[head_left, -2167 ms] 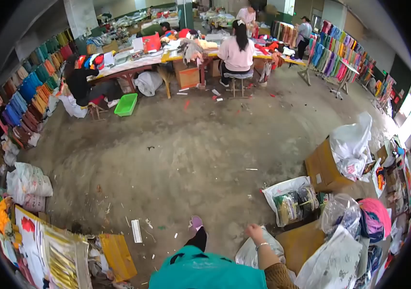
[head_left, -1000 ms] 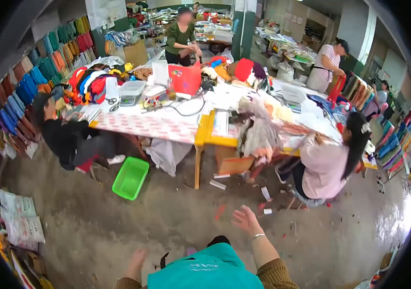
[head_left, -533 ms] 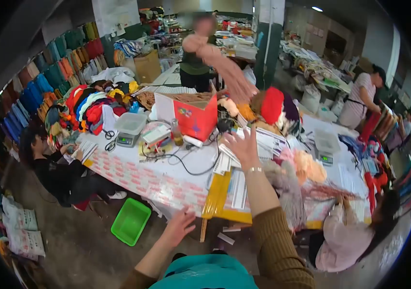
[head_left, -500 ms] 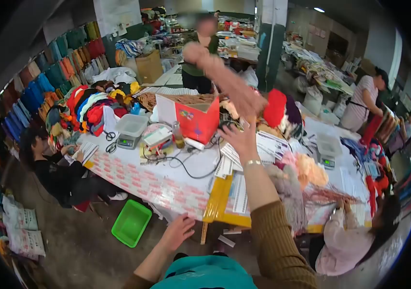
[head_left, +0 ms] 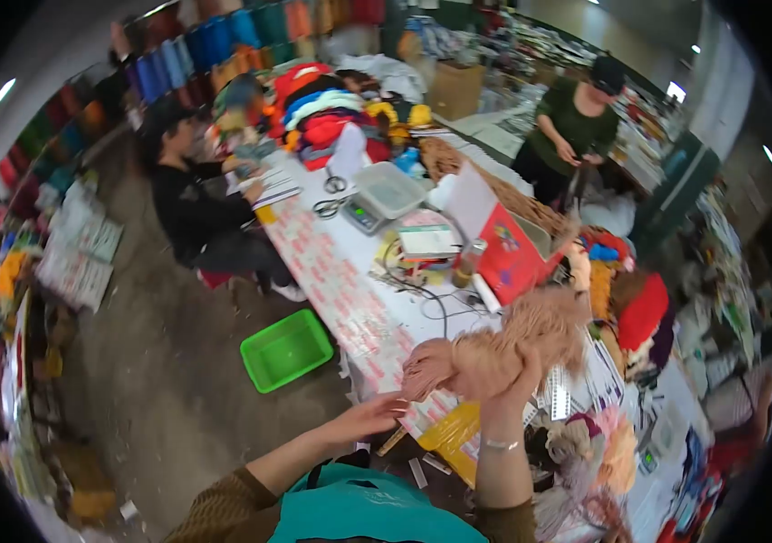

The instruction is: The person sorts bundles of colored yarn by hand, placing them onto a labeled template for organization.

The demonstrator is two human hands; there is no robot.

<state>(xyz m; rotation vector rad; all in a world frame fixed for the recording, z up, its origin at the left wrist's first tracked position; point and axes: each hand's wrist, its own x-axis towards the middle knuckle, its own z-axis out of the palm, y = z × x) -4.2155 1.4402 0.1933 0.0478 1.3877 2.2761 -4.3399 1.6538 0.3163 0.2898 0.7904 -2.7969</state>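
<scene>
A dusty-pink hank of yarn [head_left: 476, 357] hangs over the near part of the table, blurred by motion. My right hand [head_left: 511, 387] has its fingers closed around the hank's right part. At its gathered left end is my left hand [head_left: 375, 416], fingers stretched out with the tips right at the yarn. Under the hank, the white table [head_left: 336, 308] has a yellow-taped corner [head_left: 454, 439]. Printed sheets [head_left: 599, 371] lie to the right of the hank, partly covered by it.
Behind the hank stand a red box [head_left: 503, 258], a bottle [head_left: 468, 262] and a kitchen scale [head_left: 363, 215] with a clear tray. A green basin [head_left: 286, 351] sits on the floor. One person [head_left: 200, 195] sits at the left; another [head_left: 576, 127] stands across the table.
The pink hank has come down from the air above the table into my right hand. My left hand has risen to its end. The view has turned left.
</scene>
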